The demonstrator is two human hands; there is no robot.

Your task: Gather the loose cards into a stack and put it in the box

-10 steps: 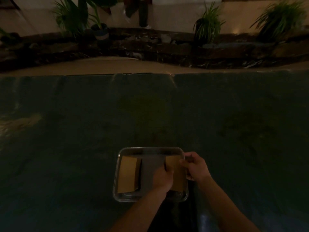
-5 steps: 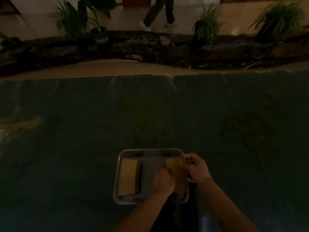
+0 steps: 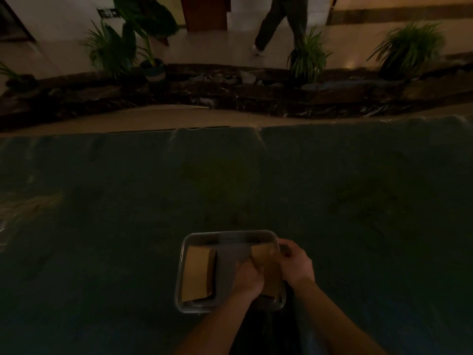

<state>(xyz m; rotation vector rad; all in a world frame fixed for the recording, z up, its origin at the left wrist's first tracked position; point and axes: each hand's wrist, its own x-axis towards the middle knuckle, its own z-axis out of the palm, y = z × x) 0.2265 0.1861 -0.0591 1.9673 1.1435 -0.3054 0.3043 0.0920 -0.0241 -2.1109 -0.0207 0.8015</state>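
Observation:
A shallow clear box (image 3: pixel 197 235) with rounded corners sits near the front edge of the dark green table. A tan stack of cards (image 3: pixel 197 272) lies flat in its left half. In the right half both hands grip a second tan stack of cards (image 3: pixel 262 252). My left hand (image 3: pixel 249 276) clasps its left side from inside the box. My right hand (image 3: pixel 294 265) pinches its right edge over the box's right wall. The lower part of that stack is hidden by my hands.
The dark green table cover (image 3: pixel 128 226) reaches far to both sides and to a far edge (image 3: pixel 230 128). Beyond it are a dark rock border, several potted plants (image 3: pixel 309 57), and a person's legs (image 3: pixel 279 24) walking on the pale floor.
My hands and the right stack have stayed in the box's right half, shifting only slightly. The camera has tilted up a little. The person in the background has walked to the right.

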